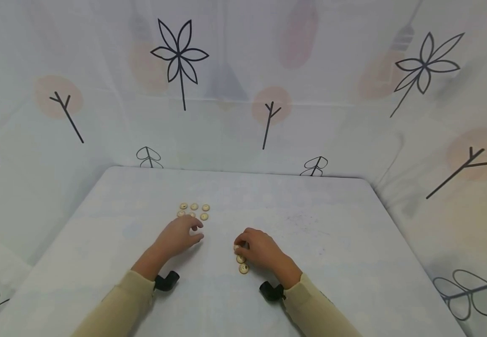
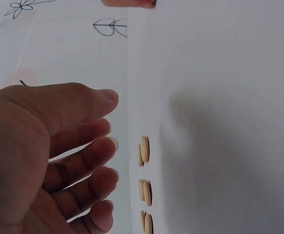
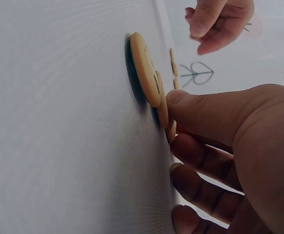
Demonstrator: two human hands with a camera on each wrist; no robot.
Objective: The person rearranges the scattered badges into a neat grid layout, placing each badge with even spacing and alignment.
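Right hand: in the head view I locate the right hand (image 1: 262,248) at the far end of a short column of three round wooden discs on the white table (image 1: 331,281). Thumb and index finger are together on the far disc (image 1: 236,247), one on each side of its edge; I read this as a pinch. Most of that disc is covered by the fingers, and I cannot tell whether it bears on the table surface. The middle disc (image 1: 241,259) lies just beside the thumb, on the side toward the person. The near disc (image 1: 243,268) follows next in the column, outside the grip, with a dark mark on its face. In the right wrist view I see the remaining fingers curved below the index finger, apart from the discs.

Left hand: I find the left hand (image 1: 176,238) above the table, thumb and fingers apart, loosely bent, gripping nothing. Just beyond its fingertips lies a set of six discs (image 1: 194,206), arranged in two rows of three. From the head camera, the left fingers partly cover the nearer row.

Wrists: a black camera (image 1: 167,281) projects from the left sleeve (image 1: 119,299), and a second black camera (image 1: 272,291) from the right sleeve (image 1: 316,306).
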